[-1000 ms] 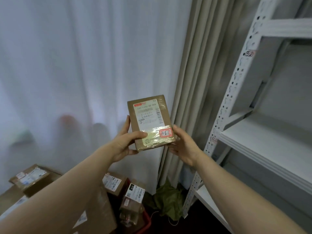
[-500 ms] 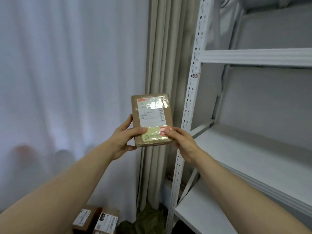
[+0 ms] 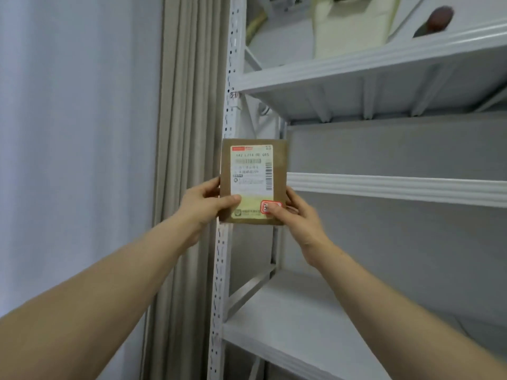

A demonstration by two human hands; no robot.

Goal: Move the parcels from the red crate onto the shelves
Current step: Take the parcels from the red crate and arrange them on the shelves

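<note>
**Clerk:** Item one?

**Checker:** One small flat brown cardboard parcel (image 3: 253, 182), held upright in the air with its label side to the camera. It stands in front of the white perforated metal upright (image 3: 230, 50) of the shelving, about level with the front edge of the white middle shelf (image 3: 397, 187). It rests on no shelf.

**Clerk:** Markings?

**Checker:** One white printed shipping label (image 3: 251, 167) with barcodes, covering much of the face. One small red-bordered sticker (image 3: 265, 207) at the lower right corner, its writing partly under a thumb.

**Clerk:** Hands?

**Checker:** Left hand (image 3: 204, 205): grasping the parcel's left edge, thumb across the front, fingers round the side. Right hand (image 3: 297, 215): grasping the lower right corner, thumb pressed on the sticker, fingers behind.

**Clerk:** Shelving?

**Checker:** White upper shelf (image 3: 356, 64), seen from below, bearing one cream plastic container (image 3: 351, 26). White lower shelf (image 3: 288, 311), below the parcel and to its right. One small handwritten tag (image 3: 234, 95) on the upright, just under the upper shelf; not surely legible.

**Clerk:** Surroundings?

**Checker:** One beige pleated curtain (image 3: 183, 133) just left of the upright. One pale sheer curtain (image 3: 76, 133) further left.
</note>
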